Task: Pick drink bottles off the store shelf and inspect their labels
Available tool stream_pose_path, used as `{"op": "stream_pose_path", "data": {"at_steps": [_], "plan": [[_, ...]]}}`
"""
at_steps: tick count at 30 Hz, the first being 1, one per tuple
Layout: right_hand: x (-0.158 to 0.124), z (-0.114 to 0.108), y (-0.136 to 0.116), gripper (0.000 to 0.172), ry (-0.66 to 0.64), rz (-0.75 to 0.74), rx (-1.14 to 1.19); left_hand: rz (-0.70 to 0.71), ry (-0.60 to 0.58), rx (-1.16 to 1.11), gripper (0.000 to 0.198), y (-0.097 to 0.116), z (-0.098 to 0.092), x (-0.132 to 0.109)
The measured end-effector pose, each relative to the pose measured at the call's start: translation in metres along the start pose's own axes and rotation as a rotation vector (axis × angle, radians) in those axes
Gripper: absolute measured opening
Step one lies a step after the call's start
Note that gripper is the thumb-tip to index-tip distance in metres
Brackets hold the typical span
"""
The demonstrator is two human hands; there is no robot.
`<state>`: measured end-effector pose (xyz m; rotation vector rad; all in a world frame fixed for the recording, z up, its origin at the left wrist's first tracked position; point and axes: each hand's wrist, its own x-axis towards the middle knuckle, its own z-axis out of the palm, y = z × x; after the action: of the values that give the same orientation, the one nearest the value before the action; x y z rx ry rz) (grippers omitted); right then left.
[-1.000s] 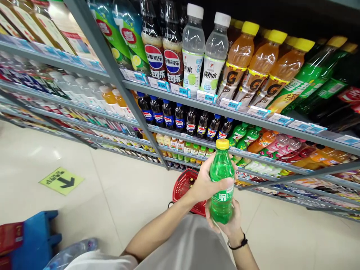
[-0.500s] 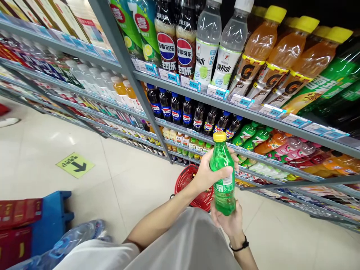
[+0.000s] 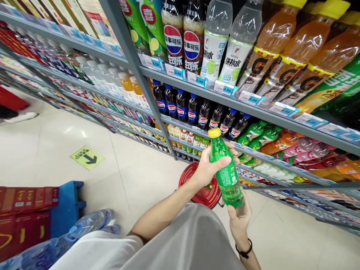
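Note:
A green soda bottle (image 3: 227, 173) with a yellow cap is held in front of the drink shelves, tilted with its cap to the upper left. My left hand (image 3: 208, 168) wraps round its neck and upper body. My right hand (image 3: 239, 217), with a black band on the wrist, cups the bottle's base from below. Both hands are closed on the bottle.
Grey shelves (image 3: 253, 108) full of cola, orange and green drinks run along the right. A red shopping basket (image 3: 201, 185) sits on the tiled floor below my hands. Blue crate (image 3: 67, 202) with red cartons and wrapped water bottles (image 3: 70, 236) at lower left. A floor arrow sticker (image 3: 87, 158).
The bottle has tipped from upright to a slant, cap to the left. My right hand slid lower onto its base. The view has shifted slightly down the aisle.

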<state>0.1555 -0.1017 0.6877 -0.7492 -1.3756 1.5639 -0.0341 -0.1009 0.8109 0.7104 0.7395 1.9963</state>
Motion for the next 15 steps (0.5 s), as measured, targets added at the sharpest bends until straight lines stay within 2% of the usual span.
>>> {"op": "stream_pose_path", "data": {"at_steps": [3, 7, 9, 10, 12, 13, 15], "plan": [[0.002, 0.0, 0.002, 0.063, 0.088, -0.202, -0.184, -0.022, -0.007, -0.018, 0.048, 0.001, -0.002, -0.001], [0.011, -0.003, 0.004, 0.078, 0.155, -0.573, -0.43, -0.056, 0.032, -0.048, 0.049, 0.001, -0.001, -0.002], [0.015, -0.005, 0.001, 0.082, 0.15, -0.678, -0.503, -0.092, 0.078, -0.082, 0.051, 0.0, 0.0, -0.003], [0.016, -0.005, -0.002, 0.083, 0.138, -0.683, -0.502, -0.105, 0.097, -0.1, 0.053, 0.0, 0.001, -0.003], [0.016, -0.002, -0.009, 0.084, 0.08, -0.546, -0.408, -0.103, 0.106, -0.127, 0.057, 0.001, 0.001, -0.003], [0.015, -0.001, -0.013, 0.081, 0.014, -0.393, -0.304, -0.095, 0.096, -0.136, 0.061, 0.002, 0.001, -0.003], [0.012, 0.003, -0.02, 0.063, -0.181, 0.017, 0.004, -0.075, 0.05, -0.153, 0.07, 0.003, 0.001, -0.004]]}}
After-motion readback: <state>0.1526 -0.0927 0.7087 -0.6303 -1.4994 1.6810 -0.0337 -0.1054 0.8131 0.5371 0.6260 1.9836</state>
